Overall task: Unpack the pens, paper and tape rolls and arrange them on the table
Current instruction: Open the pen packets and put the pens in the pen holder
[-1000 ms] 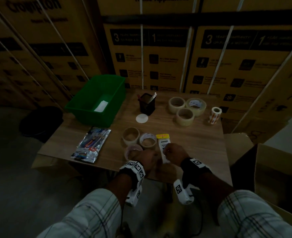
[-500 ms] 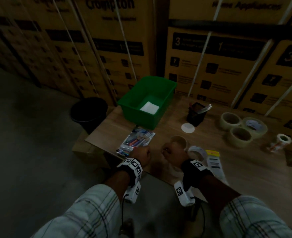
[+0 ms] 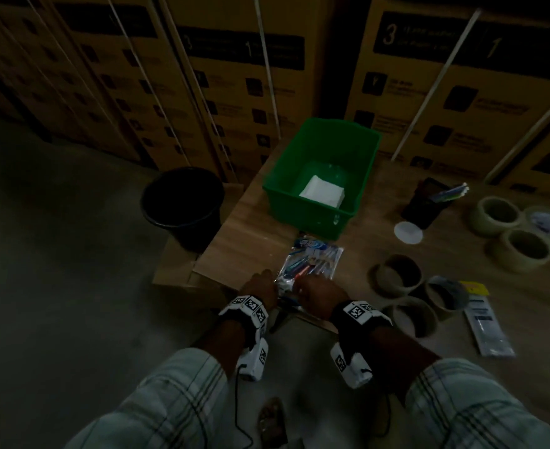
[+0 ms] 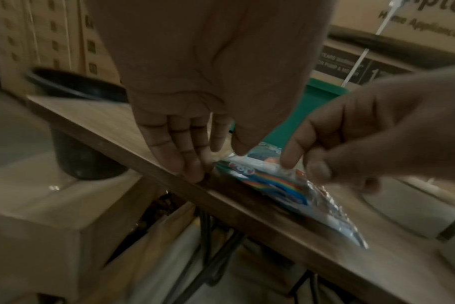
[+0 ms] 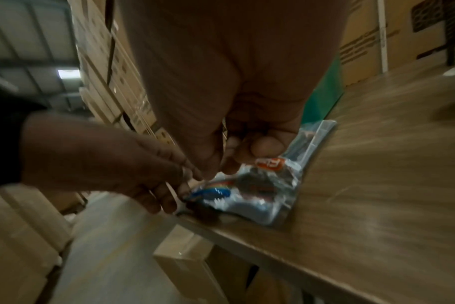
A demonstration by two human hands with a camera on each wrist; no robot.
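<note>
Where the packet [image 3: 314, 262] lies — bin [image 3: 303, 213] stands beyond.

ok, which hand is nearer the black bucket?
Left. The left hand is at the pen packet's corner, right of the black bucket; the right hand pinches the packet further right.

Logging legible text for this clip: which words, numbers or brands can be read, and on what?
"Home Appliances": on the cardboard carton behind the table.
"3" and "1": on the black band of another carton.
"YEARS" and "ON PUMP &": on the printed strip; the rest is blurred.
Logo on the pen pack: blurred, unreadable.
Print on the yellow-topped packet: too small.
The wristband markers: patterns, no words.
</note>
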